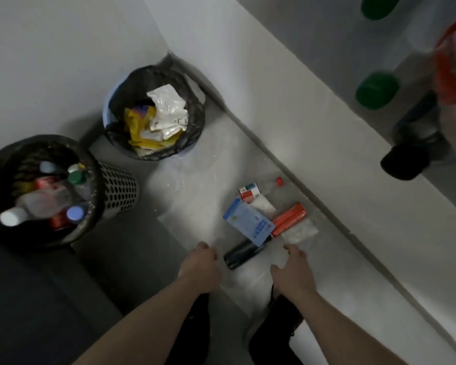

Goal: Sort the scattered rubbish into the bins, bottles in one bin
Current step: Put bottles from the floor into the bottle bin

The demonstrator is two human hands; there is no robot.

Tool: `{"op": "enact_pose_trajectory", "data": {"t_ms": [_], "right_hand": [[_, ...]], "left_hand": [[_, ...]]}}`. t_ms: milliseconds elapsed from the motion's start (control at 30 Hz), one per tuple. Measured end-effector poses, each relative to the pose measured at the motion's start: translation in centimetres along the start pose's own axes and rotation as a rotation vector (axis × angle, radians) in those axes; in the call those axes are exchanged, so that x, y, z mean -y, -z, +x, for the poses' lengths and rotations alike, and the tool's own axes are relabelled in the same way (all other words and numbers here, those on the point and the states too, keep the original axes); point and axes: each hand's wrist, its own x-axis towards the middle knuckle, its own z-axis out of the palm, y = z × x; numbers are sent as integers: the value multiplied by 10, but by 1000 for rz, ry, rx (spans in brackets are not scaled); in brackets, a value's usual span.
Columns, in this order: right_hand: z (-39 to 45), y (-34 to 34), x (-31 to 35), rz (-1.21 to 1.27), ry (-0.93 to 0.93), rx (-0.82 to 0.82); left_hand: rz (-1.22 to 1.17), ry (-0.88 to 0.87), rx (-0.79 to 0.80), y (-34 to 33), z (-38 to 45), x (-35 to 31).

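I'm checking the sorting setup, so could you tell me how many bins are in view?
2: the perforated bin of bottles at the left, and the black-lined bin of wrappers behind it in the wall corner.

Grey floor [200, 196]: two bins [41, 191], scattered rubbish [258, 219].

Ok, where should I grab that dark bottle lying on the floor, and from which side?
Grip the dark bottle around its bare lower-left end, coming from above. It lies on its side, and the blue packet covers its upper-right end. The left hand looks nearest that free end.
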Motion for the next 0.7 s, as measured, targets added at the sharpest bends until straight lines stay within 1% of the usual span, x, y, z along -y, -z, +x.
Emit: {"op": "enact_pose_trajectory", "data": {"t_ms": [133, 267, 333, 433, 533, 567, 633, 700], "right_hand": [[47, 3, 18, -53, 117, -28], [108, -24, 32, -168, 206, -65], [131, -39, 31, -248, 223, -83], [151, -53, 24, -272, 214, -134], [156, -59, 14, -326, 253, -189], [154, -59, 10, -315, 261, -193], [142, -54, 2, -172, 250, -191], [124, -43, -4, 30, 123, -238]], "left_hand": [[-22, -81, 71, -33, 24, -15], [-12, -132, 90, -68, 69, -27], [11, -134, 116, -87, 85, -26], [38, -126, 147, -109, 100, -21], [29, -148, 144, -115, 102, -17], [28, -156, 151, -114, 99, -15], [20, -147, 161, -111, 89, -8], [5, -110, 130, -105, 76, 1]]}}
